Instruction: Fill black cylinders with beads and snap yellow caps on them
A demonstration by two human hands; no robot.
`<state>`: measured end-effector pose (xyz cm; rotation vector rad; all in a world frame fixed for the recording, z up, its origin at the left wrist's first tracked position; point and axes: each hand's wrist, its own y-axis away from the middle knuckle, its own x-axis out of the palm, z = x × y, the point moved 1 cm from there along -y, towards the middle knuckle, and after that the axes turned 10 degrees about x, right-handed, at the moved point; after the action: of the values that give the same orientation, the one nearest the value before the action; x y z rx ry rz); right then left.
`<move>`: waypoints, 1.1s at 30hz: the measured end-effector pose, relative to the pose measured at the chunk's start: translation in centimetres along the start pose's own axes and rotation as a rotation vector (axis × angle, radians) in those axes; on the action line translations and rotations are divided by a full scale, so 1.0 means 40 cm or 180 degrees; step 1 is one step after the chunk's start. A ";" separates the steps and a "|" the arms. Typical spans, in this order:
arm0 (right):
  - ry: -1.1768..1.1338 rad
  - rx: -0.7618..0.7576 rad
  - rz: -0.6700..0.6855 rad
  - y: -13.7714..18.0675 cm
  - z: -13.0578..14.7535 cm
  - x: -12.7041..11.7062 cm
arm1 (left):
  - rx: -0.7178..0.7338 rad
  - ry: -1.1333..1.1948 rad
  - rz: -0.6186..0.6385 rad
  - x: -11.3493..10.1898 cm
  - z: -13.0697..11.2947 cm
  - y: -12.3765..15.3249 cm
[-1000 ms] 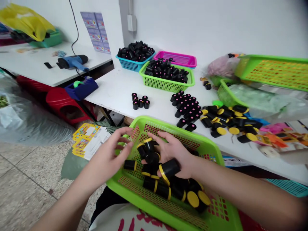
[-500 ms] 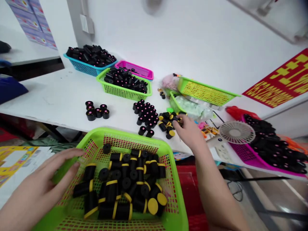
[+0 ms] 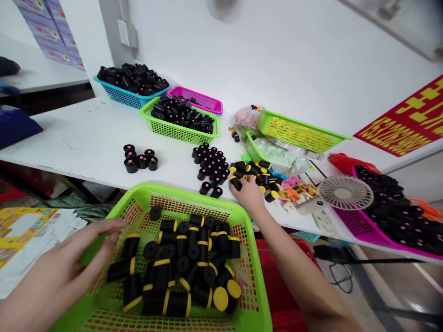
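My left hand reaches over the left side of a large green basket, its thumb and fingers apart and nothing between them. Inside the basket lie several black cylinders with yellow end caps, some showing dark ends with a small hole. On the table beyond the rim, my right hand has its fingers closed around a black cylinder, partly covered by the fingertips. Just behind and to the right of that hand is a loose pile of yellow-capped black cylinders.
Black cylinders with pink dots stand upright in a group and a smaller cluster. Behind are filled blue and green baskets. A small fan and a magenta basket are at right.
My right hand has moved left and nearer from the pile, drawing a black cylinder to the pile's left edge. My left hand keeps nearly the same pose over the basket.
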<state>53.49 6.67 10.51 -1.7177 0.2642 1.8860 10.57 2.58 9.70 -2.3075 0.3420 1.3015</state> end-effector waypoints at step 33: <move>-0.0658 -0.0869 0.0793 0.129 0.106 -0.213 | 0.0952 -0.0015 0.0244 -0.009 -0.027 -0.020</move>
<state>47.28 2.27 18.19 -1.7057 0.1504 2.3563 11.50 2.71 10.70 -2.0572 0.5865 1.2001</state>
